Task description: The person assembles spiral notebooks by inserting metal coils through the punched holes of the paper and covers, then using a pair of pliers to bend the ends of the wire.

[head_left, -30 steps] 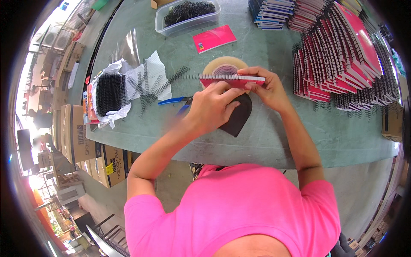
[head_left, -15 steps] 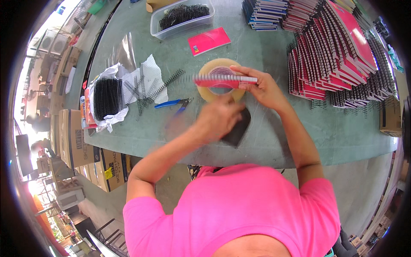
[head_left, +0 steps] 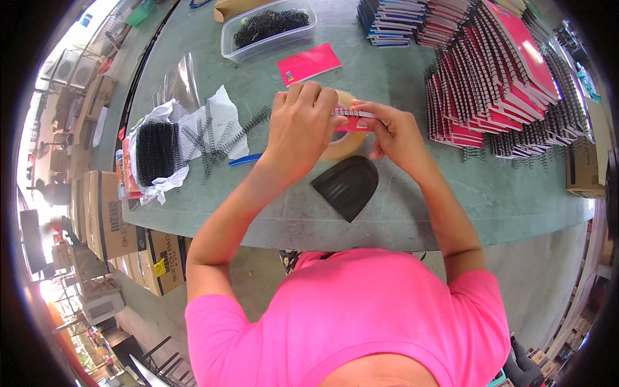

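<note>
Above a roll of clear tape, a small pink notebook is held with its spiral-bound spine up. My right hand pinches its right end between thumb and fingers. My left hand is closed over its left end and hides that part; the fingertips and most of the coil do not show. Below the tape roll lies a black, flat, rounded piece. A blue-handled cutting tool is mostly hidden behind my left wrist.
Loose black coils lie on crumpled white paper beside a coil bundle. A clear plastic box of coils and a pink notebook lie beyond. Stacked pink spiral notebooks stand at right; cartons at left.
My left hand has moved from the black piece up to the notebook's left end and closed there. My right hand keeps its hold. The black piece is now uncovered.
</note>
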`<control>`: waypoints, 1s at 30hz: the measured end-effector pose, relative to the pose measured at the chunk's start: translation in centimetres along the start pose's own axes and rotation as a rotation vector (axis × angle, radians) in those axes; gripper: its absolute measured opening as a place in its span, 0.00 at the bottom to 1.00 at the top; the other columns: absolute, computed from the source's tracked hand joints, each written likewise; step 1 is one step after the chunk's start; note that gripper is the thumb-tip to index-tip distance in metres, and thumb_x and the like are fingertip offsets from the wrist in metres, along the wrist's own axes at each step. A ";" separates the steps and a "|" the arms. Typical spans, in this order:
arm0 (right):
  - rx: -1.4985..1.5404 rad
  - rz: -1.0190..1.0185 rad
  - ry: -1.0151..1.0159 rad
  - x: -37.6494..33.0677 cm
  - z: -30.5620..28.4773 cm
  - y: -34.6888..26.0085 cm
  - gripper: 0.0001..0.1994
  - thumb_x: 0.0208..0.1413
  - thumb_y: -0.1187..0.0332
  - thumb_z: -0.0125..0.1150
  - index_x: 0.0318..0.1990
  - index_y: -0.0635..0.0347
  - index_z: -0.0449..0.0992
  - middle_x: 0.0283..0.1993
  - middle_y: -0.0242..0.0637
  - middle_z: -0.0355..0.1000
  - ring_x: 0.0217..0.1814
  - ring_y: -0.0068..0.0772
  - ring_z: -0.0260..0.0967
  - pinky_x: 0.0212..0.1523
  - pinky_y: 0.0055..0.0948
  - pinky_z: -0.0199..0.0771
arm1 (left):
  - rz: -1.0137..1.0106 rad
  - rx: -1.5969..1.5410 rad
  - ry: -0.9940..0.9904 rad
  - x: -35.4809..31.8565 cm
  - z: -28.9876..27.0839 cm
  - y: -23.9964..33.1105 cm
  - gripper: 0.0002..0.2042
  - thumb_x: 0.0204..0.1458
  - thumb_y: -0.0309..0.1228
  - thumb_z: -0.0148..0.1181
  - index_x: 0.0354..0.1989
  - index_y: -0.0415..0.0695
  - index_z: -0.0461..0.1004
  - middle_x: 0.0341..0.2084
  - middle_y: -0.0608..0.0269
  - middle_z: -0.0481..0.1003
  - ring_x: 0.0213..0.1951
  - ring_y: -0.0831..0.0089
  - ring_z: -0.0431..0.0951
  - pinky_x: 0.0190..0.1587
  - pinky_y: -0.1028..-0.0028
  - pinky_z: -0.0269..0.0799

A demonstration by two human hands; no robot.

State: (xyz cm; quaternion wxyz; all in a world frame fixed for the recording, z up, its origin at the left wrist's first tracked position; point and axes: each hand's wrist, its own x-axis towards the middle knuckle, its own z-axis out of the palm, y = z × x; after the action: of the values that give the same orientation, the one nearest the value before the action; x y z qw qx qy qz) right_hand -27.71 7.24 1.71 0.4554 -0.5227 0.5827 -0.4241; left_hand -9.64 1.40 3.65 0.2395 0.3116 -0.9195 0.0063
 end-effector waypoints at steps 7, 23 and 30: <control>0.100 -0.128 -0.004 1.1 1.7 3.4 0.09 0.58 0.72 0.53 0.45 0.63 0.71 0.30 0.32 0.74 0.22 0.21 0.72 0.21 0.19 0.71 | 0.129 0.122 -0.166 -0.4 -0.6 -0.6 0.17 0.44 0.33 0.58 0.43 0.43 0.71 0.34 0.58 0.73 0.42 0.63 0.71 0.46 0.65 0.61; 0.176 -0.196 0.001 0.8 2.1 3.3 0.12 0.60 0.72 0.49 0.51 0.61 0.67 0.29 0.36 0.73 0.24 0.22 0.74 0.21 0.19 0.72 | 0.095 0.027 -0.051 0.7 -1.1 -0.4 0.11 0.43 0.30 0.59 0.35 0.41 0.70 0.29 0.60 0.71 0.41 0.60 0.68 0.45 0.63 0.60; 0.289 -0.129 -0.007 0.6 2.1 2.9 0.12 0.60 0.74 0.48 0.51 0.61 0.68 0.32 0.39 0.73 0.25 0.25 0.75 0.21 0.20 0.73 | 0.101 0.027 -0.080 1.3 -1.0 -0.1 0.10 0.45 0.31 0.58 0.35 0.42 0.70 0.30 0.60 0.71 0.41 0.61 0.69 0.44 0.63 0.60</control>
State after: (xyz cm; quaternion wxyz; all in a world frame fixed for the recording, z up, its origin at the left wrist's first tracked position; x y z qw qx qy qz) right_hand -26.33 6.85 -1.64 0.4997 -0.4893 0.4793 -0.5302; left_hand -10.06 0.69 5.09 0.1976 0.2679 -0.9428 0.0184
